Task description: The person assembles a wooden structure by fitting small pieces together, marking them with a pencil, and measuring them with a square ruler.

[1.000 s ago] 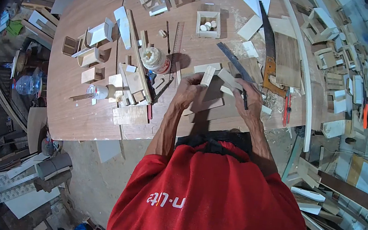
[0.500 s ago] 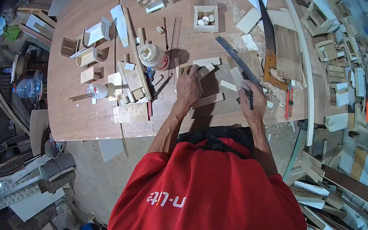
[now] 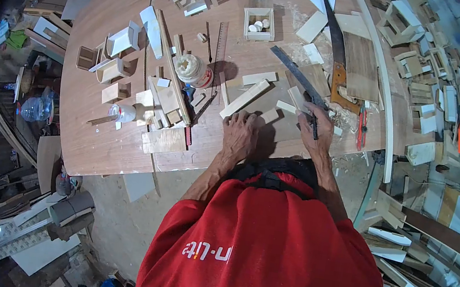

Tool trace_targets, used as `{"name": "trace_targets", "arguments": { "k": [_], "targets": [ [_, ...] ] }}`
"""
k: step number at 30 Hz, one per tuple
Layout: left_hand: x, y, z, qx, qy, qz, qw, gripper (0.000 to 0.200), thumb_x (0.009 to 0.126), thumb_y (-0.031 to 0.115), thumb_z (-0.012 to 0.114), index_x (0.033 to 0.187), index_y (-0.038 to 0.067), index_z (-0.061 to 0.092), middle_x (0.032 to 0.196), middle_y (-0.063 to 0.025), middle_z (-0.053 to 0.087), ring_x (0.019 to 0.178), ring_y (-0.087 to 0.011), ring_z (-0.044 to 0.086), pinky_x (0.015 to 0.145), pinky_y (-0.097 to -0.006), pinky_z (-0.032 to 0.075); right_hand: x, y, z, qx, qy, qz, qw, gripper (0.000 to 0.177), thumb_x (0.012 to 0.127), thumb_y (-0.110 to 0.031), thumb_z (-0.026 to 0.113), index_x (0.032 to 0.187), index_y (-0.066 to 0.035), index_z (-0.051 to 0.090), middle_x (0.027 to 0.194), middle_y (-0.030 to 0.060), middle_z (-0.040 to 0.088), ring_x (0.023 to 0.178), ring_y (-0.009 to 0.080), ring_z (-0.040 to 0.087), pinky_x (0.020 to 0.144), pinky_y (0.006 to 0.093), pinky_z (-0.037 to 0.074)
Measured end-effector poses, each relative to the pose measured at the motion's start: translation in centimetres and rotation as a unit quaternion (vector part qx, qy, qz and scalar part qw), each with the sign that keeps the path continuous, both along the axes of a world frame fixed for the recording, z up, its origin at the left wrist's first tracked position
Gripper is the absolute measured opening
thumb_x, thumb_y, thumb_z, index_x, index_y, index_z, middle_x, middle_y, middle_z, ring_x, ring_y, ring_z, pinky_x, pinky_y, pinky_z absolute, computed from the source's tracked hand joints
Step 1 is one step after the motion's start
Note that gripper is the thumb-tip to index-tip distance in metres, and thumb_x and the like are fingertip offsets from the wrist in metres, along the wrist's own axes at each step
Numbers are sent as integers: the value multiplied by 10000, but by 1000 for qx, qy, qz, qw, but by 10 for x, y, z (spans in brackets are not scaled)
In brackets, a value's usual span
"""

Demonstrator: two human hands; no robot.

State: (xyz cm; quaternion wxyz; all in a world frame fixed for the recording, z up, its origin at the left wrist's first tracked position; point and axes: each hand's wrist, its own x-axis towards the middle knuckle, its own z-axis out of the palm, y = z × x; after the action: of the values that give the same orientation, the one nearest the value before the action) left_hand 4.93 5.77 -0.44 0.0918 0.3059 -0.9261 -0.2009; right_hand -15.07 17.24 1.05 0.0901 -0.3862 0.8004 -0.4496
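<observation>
My left hand (image 3: 239,137) is low over the tabletop, fingers curled down over one end of a short pale wooden strip (image 3: 270,116); its grip is partly hidden. Just beyond its fingertips lies a longer wooden strip (image 3: 245,99) at a slant, with another short wood block (image 3: 260,78) behind it. My right hand (image 3: 316,133) is closed around a dark slim stick (image 3: 315,123) whose exact kind I cannot make out. A dark flat metal bar (image 3: 294,72) runs away from those fingers toward the upper left. Small wood pieces (image 3: 286,107) lie between both hands.
A handsaw (image 3: 338,73) and red-handled pliers (image 3: 361,128) lie to the right. A glue jar (image 3: 190,71), a ruler (image 3: 220,46) and stacked strips are at left. Behind stands a small wooden box (image 3: 258,25) with white pieces. Miniature wooden furniture (image 3: 123,39) sits far left.
My left hand has drawn back toward me from the slanted strip, which now lies uncovered, and has come down on the shorter strip. My right hand has barely moved.
</observation>
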Motion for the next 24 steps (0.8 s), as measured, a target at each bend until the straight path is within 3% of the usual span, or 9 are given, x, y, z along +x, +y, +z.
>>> {"name": "trace_targets", "arguments": {
  "k": [3,7,9,12,13,15,18,22,24],
  "targets": [
    [-6,-6,11,161,73,55,983,408,746,90,666,1140,49,566,1074,-194,517,950,-347,552,782,-480,464,4,1,4,-27,-11,12,999,297,810,-105,710,1083,-6,653,953,122,658,767,161,629,680,281,519],
    [-7,-12,14,187,112,72,973,384,756,65,674,1120,8,565,917,-184,568,837,-326,600,722,-431,504,8,3,3,-48,-48,35,997,309,809,-92,712,1100,-16,643,960,110,659,786,155,626,695,274,514],
    [-11,-11,18,526,157,151,822,406,759,122,716,1100,-33,559,796,-151,607,827,-279,625,707,-386,509,11,4,6,-36,-60,40,997,290,804,-108,701,1077,-28,648,979,137,657,861,233,625,765,330,500],
    [-19,-8,18,604,191,185,751,388,785,133,710,1085,-60,559,770,-124,635,749,-215,630,683,-348,506,12,4,10,-1,-54,56,997,278,797,-119,690,1060,-41,650,1006,164,654,942,316,618,840,389,484],
    [-20,-8,18,603,194,186,751,388,785,133,710,1085,-60,559,770,-124,635,749,-215,630,683,-348,506,12,3,10,20,-34,68,997,285,794,-115,689,1066,-42,647,1014,165,652,949,321,613,845,393,482],
    [-21,-9,16,377,147,135,904,371,809,143,691,1100,-37,548,782,-102,606,714,-156,582,637,-315,492,13,2,9,13,-49,66,996,288,789,-111,689,1067,-45,648,1014,166,651,953,327,608,849,400,479],
    [-24,-12,0,290,168,76,939,343,820,121,677,1094,-38,547,770,-101,608,695,-138,579,604,-298,468,13,1,9,19,-53,64,996,291,778,-103,690,1063,-51,653,1017,166,649,959,334,600,855,408,476],
    [-28,-17,11,448,113,85,883,338,826,103,671,1112,-33,552,809,-103,619,705,-146,585,616,-299,475,13,-1,20,4,17,99,995,285,758,-92,692,1040,-59,662,1026,154,645,968,329,595,861,409,474],
    [-32,-14,7,516,184,125,827,344,827,83,673,1136,-21,562,851,-92,627,733,-145,593,628,-300,485,13,-2,30,10,47,119,992,284,752,-88,694,1032,-58,663,1023,147,644,966,328,593,863,408,474]
  ]
}}
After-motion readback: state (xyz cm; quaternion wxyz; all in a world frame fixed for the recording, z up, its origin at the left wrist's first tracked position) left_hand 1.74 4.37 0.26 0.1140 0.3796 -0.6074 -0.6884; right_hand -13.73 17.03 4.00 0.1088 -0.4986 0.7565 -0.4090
